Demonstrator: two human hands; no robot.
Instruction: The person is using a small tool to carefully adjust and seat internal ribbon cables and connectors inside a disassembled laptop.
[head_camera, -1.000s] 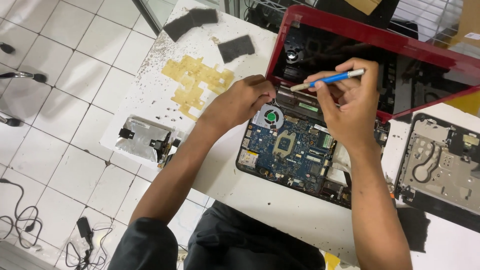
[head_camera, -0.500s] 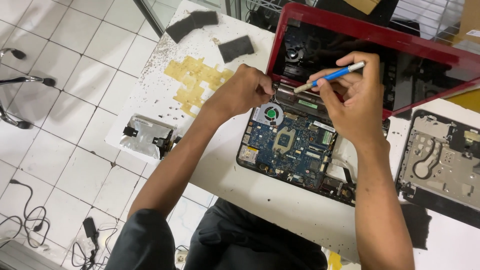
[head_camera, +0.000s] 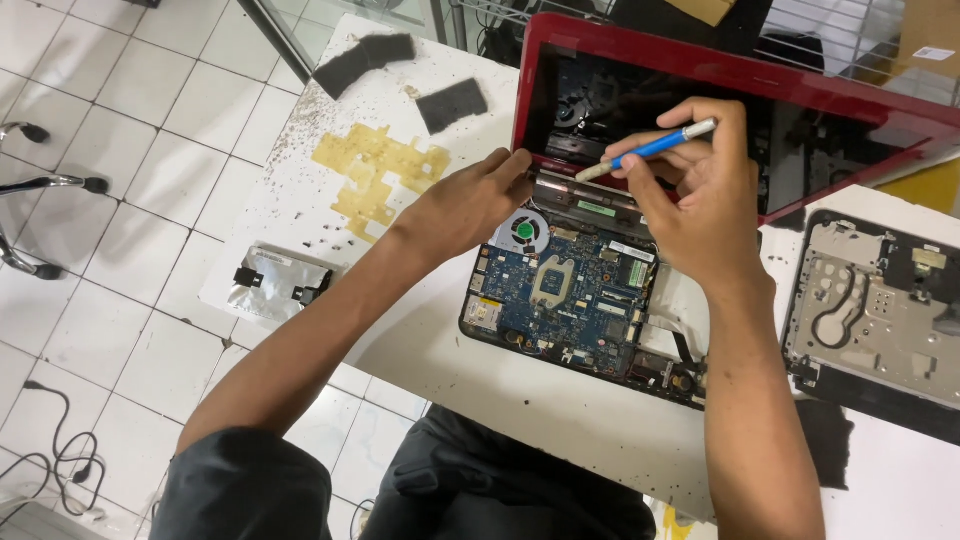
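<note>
A red laptop (head_camera: 740, 75) lies opened up on the white table (head_camera: 520, 390), its blue motherboard (head_camera: 575, 290) and round fan (head_camera: 524, 231) bare. My left hand (head_camera: 470, 205) rests at the laptop's left hinge corner, fingertips touching the lid's edge beside the fan. My right hand (head_camera: 695, 200) hovers over the board's back edge and grips a blue-handled screwdriver (head_camera: 650, 148), its tip pointing left toward the hinge area.
A removed silver-grey laptop cover (head_camera: 875, 320) lies at the right. A small metal bracket (head_camera: 275, 282) sits near the table's left edge, with black foam pads (head_camera: 450, 103) and yellow tape residue (head_camera: 375, 175) behind. Cables (head_camera: 60, 450) lie on the tiled floor.
My left hand has slid a little up toward the hinge corner. My right hand with the screwdriver has shifted slightly, still over the board's back edge.
</note>
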